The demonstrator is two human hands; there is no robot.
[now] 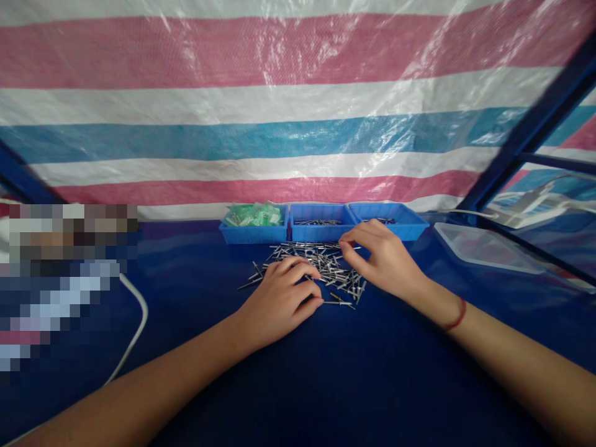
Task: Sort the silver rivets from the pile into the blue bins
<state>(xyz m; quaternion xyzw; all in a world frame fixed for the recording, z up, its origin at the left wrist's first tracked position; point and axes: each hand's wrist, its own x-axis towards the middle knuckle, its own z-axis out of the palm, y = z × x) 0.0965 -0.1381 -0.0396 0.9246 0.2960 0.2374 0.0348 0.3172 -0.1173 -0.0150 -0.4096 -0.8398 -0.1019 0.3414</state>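
Loose silver pop rivets (333, 273) lie in a heap on the dark blue table. My left hand (286, 295) is curled over the heap's near left side. Its thumb and forefinger are closed at the stem end of one pop rivet (339, 303) that points right. My right hand (384, 254) is at the heap's right edge, in front of the bins, with thumb and forefinger pinched around what looks like a thin pop rivet. The other right fingers are bent, and the palm is hidden.
Behind the heap, three blue bins stand side by side: the left bin (254, 234) holds green-and-clear plastic packets, the middle (319, 233) and right bin (410, 231) hold rivets. A clear plastic lid (484, 248) lies right. A white cable (139, 304) runs left, near a pixelated area.
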